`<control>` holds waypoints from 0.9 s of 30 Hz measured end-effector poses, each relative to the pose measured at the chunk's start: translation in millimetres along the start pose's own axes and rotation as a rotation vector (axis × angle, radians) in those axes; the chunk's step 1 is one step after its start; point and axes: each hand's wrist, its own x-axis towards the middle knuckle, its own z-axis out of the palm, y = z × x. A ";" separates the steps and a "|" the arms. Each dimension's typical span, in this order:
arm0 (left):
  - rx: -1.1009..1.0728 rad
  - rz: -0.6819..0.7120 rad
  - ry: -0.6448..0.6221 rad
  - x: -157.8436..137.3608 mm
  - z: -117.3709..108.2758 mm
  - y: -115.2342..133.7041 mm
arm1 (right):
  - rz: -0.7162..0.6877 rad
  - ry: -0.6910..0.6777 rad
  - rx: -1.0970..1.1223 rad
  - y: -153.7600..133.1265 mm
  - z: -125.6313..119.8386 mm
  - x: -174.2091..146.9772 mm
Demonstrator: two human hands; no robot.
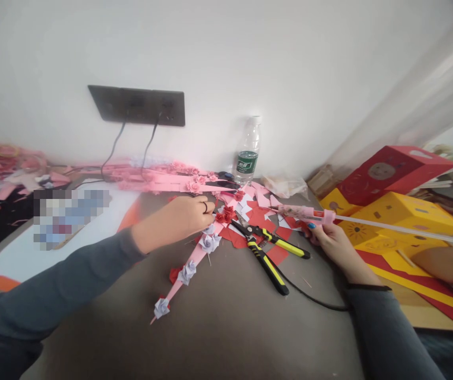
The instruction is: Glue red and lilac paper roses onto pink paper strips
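My left hand (181,219), wearing a dark ring, is closed at the upper end of a pink paper strip (196,257). Its fingertips are partly hidden. White folded paper roses (187,272) sit along the strip, with red paper roses (225,214) near its top. In my right hand (335,245) is a pink hot glue gun (303,212), its nozzle pointing left. A long translucent glue stick (396,227) sticks out of its back. Between my hands lie pliers (268,261) with yellow and black handles, on red and white paper scraps (256,216).
A water bottle (249,153) stands against the wall. Pink flower strips (163,182) lie along the back, below a socket panel (139,105) with two cables. White paper (16,258) lies left. At right are yellow and red boxes (398,174) and another person's arm (442,264).
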 end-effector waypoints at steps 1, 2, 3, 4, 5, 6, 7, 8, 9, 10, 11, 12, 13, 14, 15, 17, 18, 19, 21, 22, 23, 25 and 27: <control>0.006 -0.007 -0.001 0.2 -0.3 0.7 | -0.006 -0.001 0.004 1.1 0.0 0.0; 0.012 -0.012 0.002 0.4 -0.5 1.4 | -0.010 0.000 0.005 2.2 -0.1 0.0; 0.017 -0.018 0.007 0.5 -0.7 2.1 | -0.010 0.001 0.004 3.0 -0.1 -0.1; 0.020 -0.022 0.011 0.5 -0.9 2.6 | -0.009 0.003 0.001 3.7 -0.1 -0.2; 0.023 -0.026 0.013 0.5 -1.2 3.2 | -0.006 0.005 -0.002 4.1 -0.2 -0.3; 0.023 -0.029 0.012 0.4 -1.5 3.7 | -0.002 0.006 -0.005 4.3 -0.2 -0.5; 0.020 -0.031 0.009 0.2 -1.9 4.3 | 0.002 0.006 -0.008 4.2 -0.2 -0.6; 0.015 -0.033 0.006 0.0 -2.3 4.7 | 0.006 0.005 -0.012 4.1 -0.2 -0.7; 0.009 -0.035 0.007 -0.2 -2.8 5.1 | 0.009 0.006 -0.015 4.0 -0.2 -0.8; 0.001 -0.036 0.011 -0.3 -3.1 5.4 | 0.013 0.005 -0.018 4.0 -0.3 -0.8; -0.007 -0.036 0.017 -0.5 -3.3 5.7 | 0.016 0.005 -0.021 4.2 -0.4 -0.7; -0.016 -0.035 0.024 -0.5 -3.5 5.8 | 0.017 0.005 -0.022 4.5 -0.5 -0.6; -0.025 -0.034 0.030 -0.6 -3.5 5.9 | 0.018 0.007 -0.022 5.1 -0.7 -0.4; -0.038 -0.033 0.032 -0.6 -3.5 6.0 | 0.018 0.009 -0.021 5.7 -0.9 -0.2; -0.055 -0.030 0.032 -0.5 -3.5 5.9 | 0.018 0.011 -0.021 6.3 -1.0 -0.1; -0.095 -0.024 0.027 -0.5 -3.6 5.7 | 0.017 0.014 -0.023 7.1 -1.3 0.1; -0.115 -0.022 0.022 -0.5 -3.7 5.5 | 0.018 0.013 -0.025 7.1 -1.3 0.1; -0.134 -0.023 0.019 -0.6 -3.8 5.3 | 0.019 0.013 -0.028 6.8 -1.3 0.0; -0.167 -0.029 0.012 -1.2 -3.5 4.5 | 0.019 0.014 -0.032 6.0 -1.2 -0.2; -0.185 -0.035 0.009 -1.7 -3.0 4.0 | 0.018 0.015 -0.031 5.6 -1.1 -0.4; -0.208 -0.040 0.009 -2.3 -2.1 3.5 | 0.018 0.015 -0.030 5.3 -1.0 -0.5; -0.272 -0.049 0.016 -3.5 0.5 2.5 | 0.017 0.014 -0.026 5.2 -0.9 -0.7; -0.352 -0.053 0.019 -4.4 3.6 1.9 | 0.017 0.014 -0.027 5.6 -0.9 -0.8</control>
